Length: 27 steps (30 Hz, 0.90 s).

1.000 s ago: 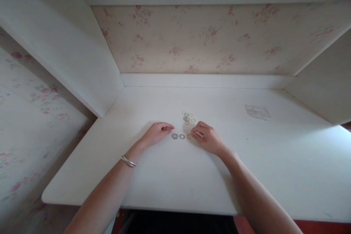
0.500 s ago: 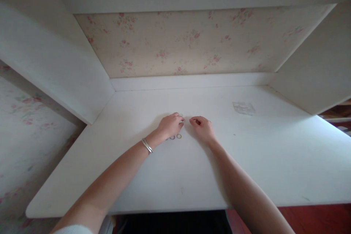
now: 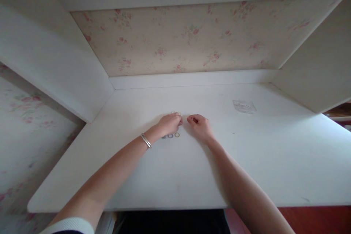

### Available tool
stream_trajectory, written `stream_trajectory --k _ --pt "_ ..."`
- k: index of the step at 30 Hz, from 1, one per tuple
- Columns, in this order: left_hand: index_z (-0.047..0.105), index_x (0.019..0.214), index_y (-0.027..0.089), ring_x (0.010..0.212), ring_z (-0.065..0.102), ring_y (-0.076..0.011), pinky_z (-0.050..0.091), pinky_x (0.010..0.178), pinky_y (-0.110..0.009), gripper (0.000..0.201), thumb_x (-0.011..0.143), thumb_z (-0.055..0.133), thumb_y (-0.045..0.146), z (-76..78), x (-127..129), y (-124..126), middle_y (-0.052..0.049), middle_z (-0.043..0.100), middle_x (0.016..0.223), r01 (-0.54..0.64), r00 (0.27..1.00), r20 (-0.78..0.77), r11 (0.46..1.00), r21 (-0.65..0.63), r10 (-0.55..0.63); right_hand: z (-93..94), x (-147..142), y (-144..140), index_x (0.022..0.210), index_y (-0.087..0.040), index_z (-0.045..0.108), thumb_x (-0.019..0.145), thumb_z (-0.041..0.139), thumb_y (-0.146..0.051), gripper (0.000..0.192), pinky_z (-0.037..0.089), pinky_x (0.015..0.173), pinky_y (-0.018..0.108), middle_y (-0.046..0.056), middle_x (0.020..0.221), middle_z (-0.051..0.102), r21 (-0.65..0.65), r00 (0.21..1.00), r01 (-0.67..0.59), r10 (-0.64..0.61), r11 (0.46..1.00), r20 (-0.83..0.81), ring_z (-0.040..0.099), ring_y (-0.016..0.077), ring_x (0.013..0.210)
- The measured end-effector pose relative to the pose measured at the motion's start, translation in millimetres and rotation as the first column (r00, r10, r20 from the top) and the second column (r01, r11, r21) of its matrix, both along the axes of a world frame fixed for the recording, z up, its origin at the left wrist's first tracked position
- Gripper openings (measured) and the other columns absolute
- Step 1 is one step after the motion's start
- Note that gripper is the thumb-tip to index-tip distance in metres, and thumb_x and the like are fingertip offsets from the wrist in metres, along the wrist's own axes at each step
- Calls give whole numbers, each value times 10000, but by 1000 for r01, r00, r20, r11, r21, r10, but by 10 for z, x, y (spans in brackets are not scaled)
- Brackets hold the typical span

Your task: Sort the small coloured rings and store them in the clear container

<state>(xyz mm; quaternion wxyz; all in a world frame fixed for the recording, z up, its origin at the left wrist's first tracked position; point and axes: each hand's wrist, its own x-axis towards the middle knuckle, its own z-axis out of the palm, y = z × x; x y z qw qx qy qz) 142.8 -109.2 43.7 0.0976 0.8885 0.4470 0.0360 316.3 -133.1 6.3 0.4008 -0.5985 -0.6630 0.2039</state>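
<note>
- Far left there's just the side panel [image 3: 55, 65] of the alcove, plain white, nothing on it.
- The left hand [image 3: 169, 123] wears a bracelet [image 3: 146, 140] on the wrist and rests knuckles-up on the table [image 3: 137, 175]. Its fingertips sit right at a small heap of loose rings [image 3: 176, 113], most of it hidden behind the fingers. Looks like a pinch, but whether a ring is actually in the grip can't be told, too small and covered.
- Just in front of that hand, nearer the person, three rings [image 3: 170, 135] lie flat in a neat row, side by side: two darker ones, then a yellowish one at the right end. That's the finished bit so far, by the look of it: three laid out and the heap beyond not yet gone through, though how many are left there is hard to count.
- The right hand [image 3: 199, 126] sits just beside the left, fingers curled in tight, narrow grip. Something reddish shows between the fingertips, maybe a ring, can't say for sure.
- Well off to the right, a clear little bag [image 3: 244, 105] lies flat on the table, touched by neither hand.
- Behind it all is flowered wallpaper [image 3: 178, 40].
</note>
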Motion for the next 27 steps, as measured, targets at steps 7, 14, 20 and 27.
stream_trajectory --k 7,14,20,27 --pt "634 882 198 867 595 -186 424 749 -273 188 873 460 268 106 -262 -233 -41 638 954 94 991 100 994 -51 -89 -27 -17 19 791 -190 692 799 492 -370 269 356 589 243 11 686 614 -14 1000 8 -8 1000 11 510 123 615" --pt "656 905 202 881 589 -183 421 758 -268 225 886 443 275 37 -298 -366 -36 641 966 145 985 105 986 -87 -136 -24 -27 16 789 -190 695 789 494 -368 269 367 591 243 12 685 618 -19 1000 21 -21 1000 7 518 127 616" --pt "672 900 212 870 593 -180 419 757 -265 227 881 455 275 -20 -300 -335 -34 647 938 150 983 121 984 -95 -138 -32 -24 27 798 -194 696 786 503 -381 269 382 607 247 12 695 633 -29 999 32 -33 999 -11 533 129 623" --pt "681 841 209 828 589 -165 423 750 -252 188 843 511 289 133 -393 -361 -30 652 880 70 959 281 993 -97 -40 -36 -26 1 831 -196 695 801 477 -405 303 390 607 245 24 729 644 -54 999 24 -22 998 35 548 135 645"
